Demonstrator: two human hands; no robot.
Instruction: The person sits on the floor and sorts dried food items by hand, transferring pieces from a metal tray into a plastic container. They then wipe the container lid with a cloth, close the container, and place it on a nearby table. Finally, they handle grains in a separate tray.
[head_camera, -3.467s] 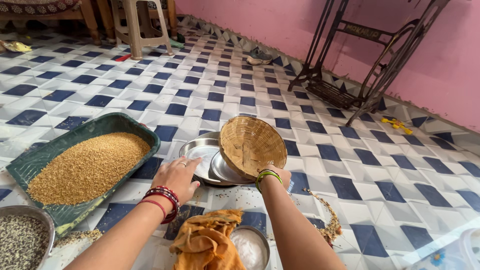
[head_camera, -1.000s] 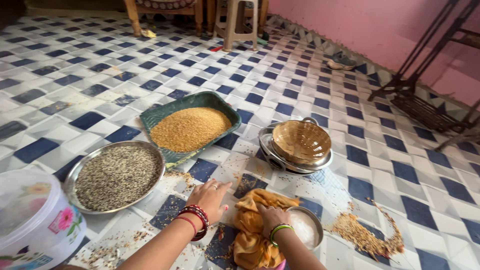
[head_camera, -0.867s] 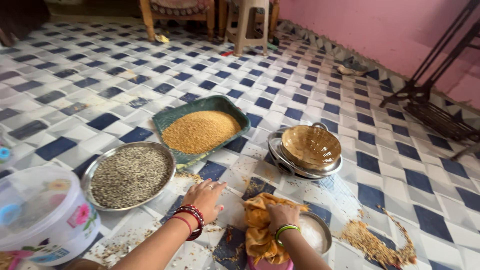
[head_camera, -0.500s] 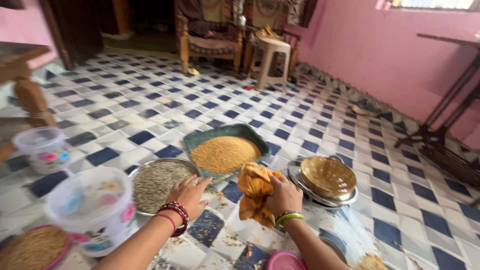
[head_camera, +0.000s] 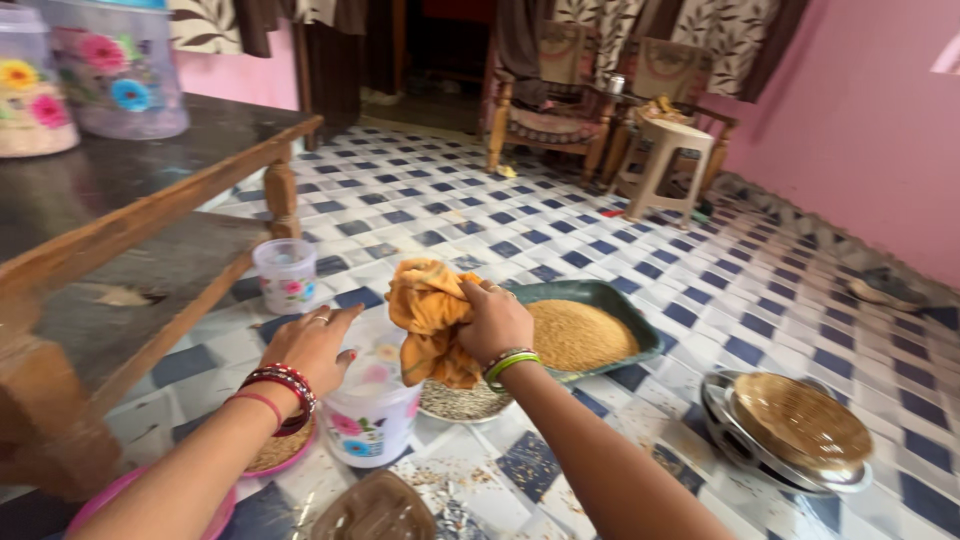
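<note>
**Orange cloth held up over the grain trays**

We see the orange cloth (head_camera: 428, 318) bunched and lifted off the floor, near the middle of the view, gripped in the right hand (head_camera: 495, 318), whose fingers are curled tight around its folds. The cloth hangs just above a steel plate of dark seeds (head_camera: 462, 402), which peeks out below it. The left hand (head_camera: 315, 345) is open, fingers loosely spread, hovering just left of the cloth over a white plastic tub with a flower print (head_camera: 372, 410); we cannot tell whether it touches the lid.

To the right of the cloth sits a green tray of golden grain (head_camera: 585, 333). Farther right, near the edge, a woven basket (head_camera: 800, 420) rests inside a steel pan (head_camera: 735, 440). On the left, a small clear cup with flowers (head_camera: 286, 274) stands by a low wooden table (head_camera: 120, 240). Loose husks lie scattered on the blue and white tiled floor (head_camera: 500, 215).
</note>
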